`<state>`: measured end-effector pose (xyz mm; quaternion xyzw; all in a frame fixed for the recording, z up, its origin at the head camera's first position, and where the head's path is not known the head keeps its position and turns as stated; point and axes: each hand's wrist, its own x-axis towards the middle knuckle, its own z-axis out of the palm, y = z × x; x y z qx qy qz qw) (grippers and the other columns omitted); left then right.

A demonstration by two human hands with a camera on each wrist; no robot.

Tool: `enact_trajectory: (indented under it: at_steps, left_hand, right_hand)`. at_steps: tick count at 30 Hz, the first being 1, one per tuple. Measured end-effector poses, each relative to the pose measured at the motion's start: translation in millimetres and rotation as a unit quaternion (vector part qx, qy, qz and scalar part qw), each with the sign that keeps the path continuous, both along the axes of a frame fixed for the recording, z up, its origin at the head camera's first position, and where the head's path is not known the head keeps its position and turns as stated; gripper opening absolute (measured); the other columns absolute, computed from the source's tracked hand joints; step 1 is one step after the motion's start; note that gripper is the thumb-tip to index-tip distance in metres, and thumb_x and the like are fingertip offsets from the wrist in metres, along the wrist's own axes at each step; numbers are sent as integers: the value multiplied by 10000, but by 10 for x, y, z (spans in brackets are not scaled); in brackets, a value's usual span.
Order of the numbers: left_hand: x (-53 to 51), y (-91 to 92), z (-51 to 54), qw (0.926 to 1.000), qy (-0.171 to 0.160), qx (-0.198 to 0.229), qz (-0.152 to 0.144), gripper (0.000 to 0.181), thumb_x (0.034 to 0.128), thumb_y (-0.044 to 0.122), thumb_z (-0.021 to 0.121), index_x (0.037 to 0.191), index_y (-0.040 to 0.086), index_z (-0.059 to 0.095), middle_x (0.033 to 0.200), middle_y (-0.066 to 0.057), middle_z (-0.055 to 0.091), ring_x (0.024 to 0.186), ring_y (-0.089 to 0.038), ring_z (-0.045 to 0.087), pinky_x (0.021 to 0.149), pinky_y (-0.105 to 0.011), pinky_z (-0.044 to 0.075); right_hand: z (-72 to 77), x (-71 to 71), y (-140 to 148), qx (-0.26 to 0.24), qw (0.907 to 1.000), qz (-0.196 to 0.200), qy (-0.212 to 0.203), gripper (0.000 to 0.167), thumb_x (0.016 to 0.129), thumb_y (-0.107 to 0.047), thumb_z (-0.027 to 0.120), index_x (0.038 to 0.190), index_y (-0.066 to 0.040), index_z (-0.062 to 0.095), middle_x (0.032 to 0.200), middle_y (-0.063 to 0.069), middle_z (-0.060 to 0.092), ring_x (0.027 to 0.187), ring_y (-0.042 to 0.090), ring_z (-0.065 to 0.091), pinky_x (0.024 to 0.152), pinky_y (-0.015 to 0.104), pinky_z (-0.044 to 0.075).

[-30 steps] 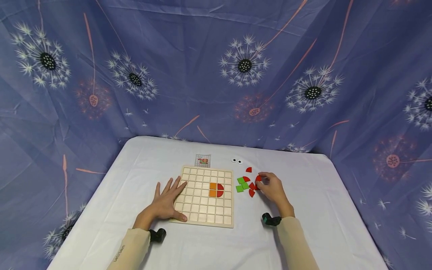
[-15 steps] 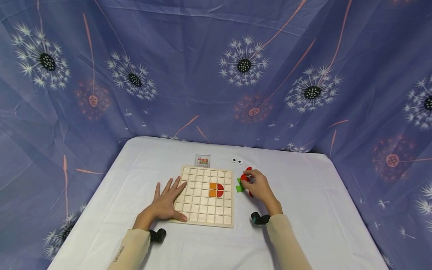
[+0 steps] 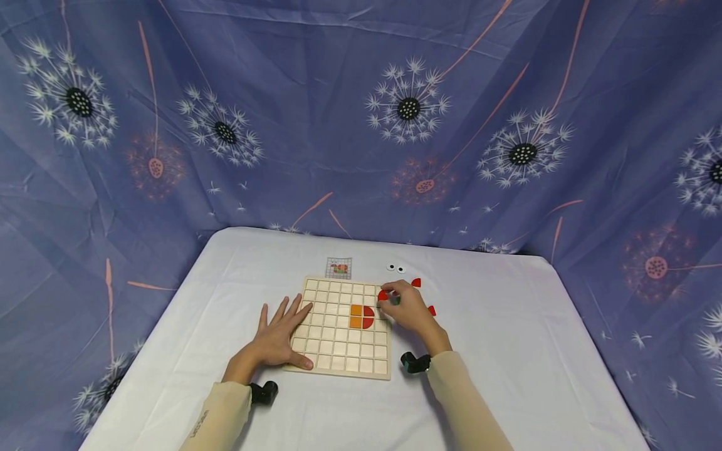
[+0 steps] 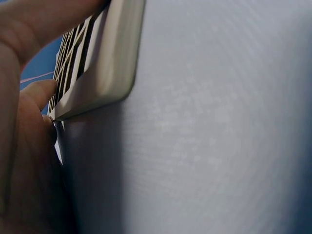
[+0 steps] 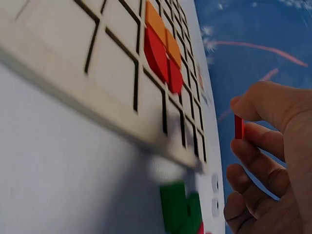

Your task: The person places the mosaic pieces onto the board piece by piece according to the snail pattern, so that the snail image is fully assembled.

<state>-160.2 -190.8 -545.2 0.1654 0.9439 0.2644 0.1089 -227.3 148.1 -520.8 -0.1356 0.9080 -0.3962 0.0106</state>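
Note:
A wooden grid board (image 3: 340, 351) lies on the white table. My left hand (image 3: 274, 340) is spread flat over the board's left edge, fingers straight. On the board sit two orange square tiles (image 3: 356, 316) with two red quarter-circle tiles (image 3: 368, 317) against their right side. My right hand (image 3: 407, 308) is above the board's right edge and pinches a red tile (image 5: 238, 126) between thumb and fingers. Green tiles (image 5: 173, 207) lie on the cloth beside the board in the right wrist view; from the head, my right hand mostly hides them.
A small picture card (image 3: 339, 267) with a coloured grid pattern lies behind the board. Two googly-eye pieces (image 3: 397, 269) are to its right. Loose red quarter tiles (image 3: 416, 282) lie near the right hand. A blue dandelion-print curtain (image 3: 316, 125) hangs behind the table.
My right hand has moved left with the red tile, from the loose pieces to over the board's right edge. The left hand has stayed in place.

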Motion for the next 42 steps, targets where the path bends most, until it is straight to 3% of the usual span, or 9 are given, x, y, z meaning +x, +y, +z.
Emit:
enact_trajectory:
  at_steps: [4, 11, 17, 21, 32, 42]
  left_hand:
    - [7, 1, 11, 10000, 7, 47, -17, 1378, 539, 679, 910, 1637, 135, 282, 1734, -171, 77, 1583, -476, 24, 1171, -751, -145]
    - [9, -9, -12, 10000, 71, 1, -67, 1369, 552, 689, 897, 1640, 136, 275, 1735, -167, 75, 1584, -472, 27, 1172, -750, -144]
    - [-6, -5, -17, 10000, 56, -35, -53, 1375, 549, 700, 894, 1643, 147, 270, 1738, -156, 70, 1587, -466, 27, 1175, -748, -141]
    - [-8, -2, -7, 10000, 28, -57, -33, 1380, 547, 707, 893, 1644, 151, 268, 1738, -157, 71, 1587, -466, 28, 1176, -748, -138]
    - [3, -4, -8, 10000, -13, -12, -60, 1371, 557, 703, 892, 1644, 150, 266, 1739, -154, 58, 1587, -469, 12, 1174, -743, -151]
    - [0, -7, 3, 10000, 7, -51, -53, 1367, 560, 692, 899, 1644, 150, 267, 1738, -157, 61, 1583, -478, 25, 1174, -749, -138]
  right_hand:
    - [-5, -6, -137, 172, 9993, 335, -27, 365, 901, -179, 756, 1233, -31, 714, 1225, 87, 683, 1016, 214, 627, 911, 411, 558]
    - [-21, -26, -366, 518, 9952, 825, -36, 334, 923, -214, 729, 1213, -48, 723, 1226, 107, 681, 1108, 273, 574, 969, 442, 524]
    - [-59, -26, -500, 591, 9920, 1110, 68, 314, 934, -209, 732, 1208, -57, 725, 1176, 89, 686, 1083, 258, 546, 915, 399, 518]
    - [-78, -13, -571, 549, 9919, 1146, 60, 312, 931, -206, 742, 1204, -56, 725, 1133, 65, 685, 1090, 242, 547, 895, 374, 532]
    - [-164, 14, -732, 1027, 9890, 994, 383, 298, 920, -257, 742, 1170, -94, 743, 1218, 76, 710, 1308, 363, 497, 1100, 516, 435]
    - [-119, 22, -766, 1086, 9894, 920, 274, 251, 930, -266, 776, 1124, -107, 763, 1186, 60, 694, 1315, 358, 498, 1106, 520, 458]
